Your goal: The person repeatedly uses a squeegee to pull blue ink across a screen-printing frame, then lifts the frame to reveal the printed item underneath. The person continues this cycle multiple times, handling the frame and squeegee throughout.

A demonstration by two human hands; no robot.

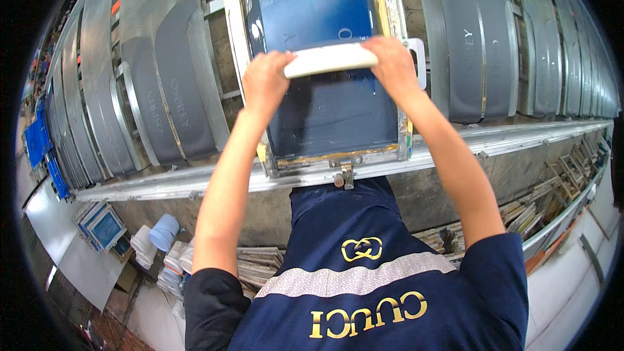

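Both of my hands grip a squeegee (330,60) with a pale, thick handle, held crosswise over a printing screen (338,120). My left hand (268,78) wraps its left end and my right hand (391,66) wraps its right end. The squeegee's lower edge is hidden from view. The screen has dark blue mesh, shiny at the far part, inside a worn, taped frame (232,23). A white loop handle (421,65) juts from the frame's right side, beside my right hand. At its near edge sits a small metal clamp (347,174).
Dark grey printed panels (175,101) lie on boards to the left, with more panels (478,71) to the right. A metal rail (520,135) runs along the near edge. Below are stacked wooden frames (257,270), a light blue bucket (164,233) and small blue screens (104,227).
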